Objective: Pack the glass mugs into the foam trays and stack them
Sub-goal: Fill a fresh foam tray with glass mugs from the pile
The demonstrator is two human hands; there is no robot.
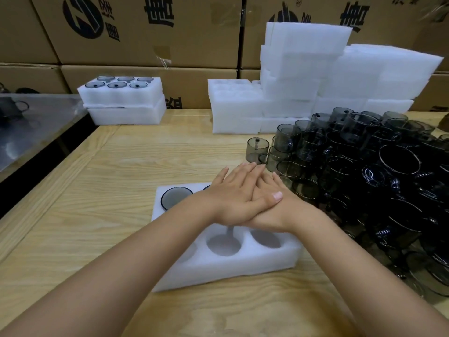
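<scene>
- Packing stands at an early stage on the foam tray [243, 266] lying on the table [121, 166] directly in front of the person.
- One glass mug [175, 198] is seated in the far-left cavity. A second dark rim [207, 187] shows just beside it, mostly hidden by the hands.
- Near-row cavities [223, 244] are empty where visible; one is partly covered by the left forearm.
- Left hand [233, 195]: fingers straight, laid flat on top of the right hand, holding nothing.
- Right hand [279, 211]: flat beneath the left, fingers extended, with no visible grip on anything. Whether it touches the tray cannot be told.
- Completed work: a packed stack [121, 103] of two trays at the far left, the top one showing six mugs.
- Remaining work, as a judgement: fill this tray and add it to the stack. A large heap of loose mugs [364, 171] at the right and a pile of spare trays [303, 76] behind it suggest most of the job is left.
</scene>
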